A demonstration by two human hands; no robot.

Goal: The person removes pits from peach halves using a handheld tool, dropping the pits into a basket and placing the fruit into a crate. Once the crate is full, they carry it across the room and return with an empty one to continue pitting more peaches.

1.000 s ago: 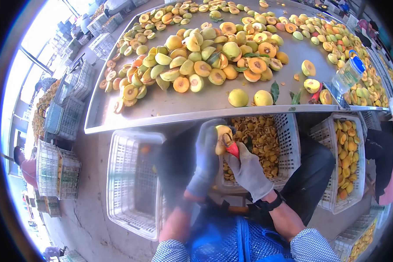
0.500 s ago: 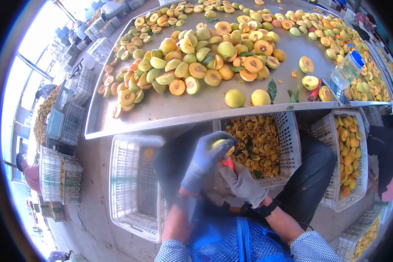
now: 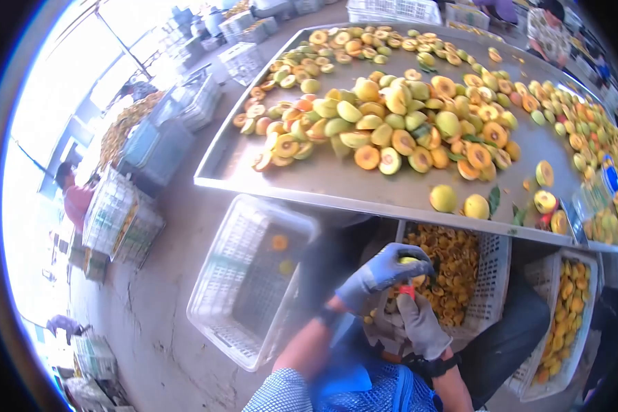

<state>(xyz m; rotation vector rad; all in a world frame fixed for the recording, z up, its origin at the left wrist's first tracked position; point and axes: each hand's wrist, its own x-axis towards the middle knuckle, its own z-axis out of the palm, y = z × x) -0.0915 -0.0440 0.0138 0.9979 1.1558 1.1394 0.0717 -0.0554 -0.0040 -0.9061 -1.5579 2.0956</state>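
My left hand (image 3: 381,273), in a grey-blue glove, is closed around a yellow-green peach piece (image 3: 409,261), partly hidden by the fingers. Just below it, my right hand (image 3: 424,324), also gloved, grips a red-handled tool (image 3: 406,290) pointing up at the fruit; its working end is hidden. Both hands are close together above the near edge of a white crate (image 3: 496,278) full of brownish-orange fruit pieces (image 3: 453,257). To the left, another white crate (image 3: 209,278) holds an orange piece (image 3: 279,242) and a greenish one (image 3: 286,266).
A metal table (image 3: 309,184) ahead carries a heap of halved peaches (image 3: 391,130), two whole ones near its edge, and a blue-capped plastic jar (image 3: 594,196). A crate of orange halves (image 3: 563,323) stands right. Stacked crates (image 3: 120,220) and other people are farther off.
The view has swung left, so table, crates and hands appear farther right. Both hands still hold the fruit and the red-handled tool. A second, greenish piece now shows in the left crate.
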